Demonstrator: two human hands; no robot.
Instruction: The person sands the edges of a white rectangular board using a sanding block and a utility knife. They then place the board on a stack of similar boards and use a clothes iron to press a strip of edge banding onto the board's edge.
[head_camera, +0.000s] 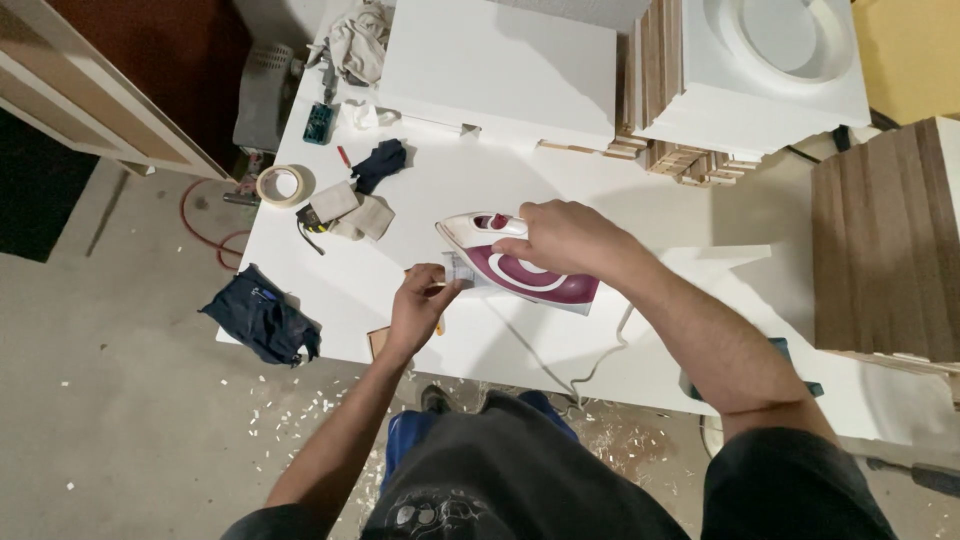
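Iron (520, 268) is sitting on the white surface (420, 330) near its front edge, sole down as far as you can tell, and your right hand (560, 238) is gripping its handle with the fingers fully wrapped around it. Your left hand (415, 305) is pinching a small pale strip (440, 287) right at the iron's rear end, grip closed tight on it; what the strip is made of is too small to tell.

Risks, as a judgement: your left fingers are working just beside the sole, so if the iron is hot you are risking a burn. The white cord (590, 365) is trailing off the front edge toward your legs, and a snag there could drag the iron off. Holding the iron in one spot could scorch the white surface.

Containers: none are showing any contents. The small teal box (320, 122) at the far-left corner is too blurred to tell what is inside. Loose things are lying well apart from your hands: tape roll (281, 185), dark cloth (262, 315) hanging over the left edge, rags (355, 45) at the back.
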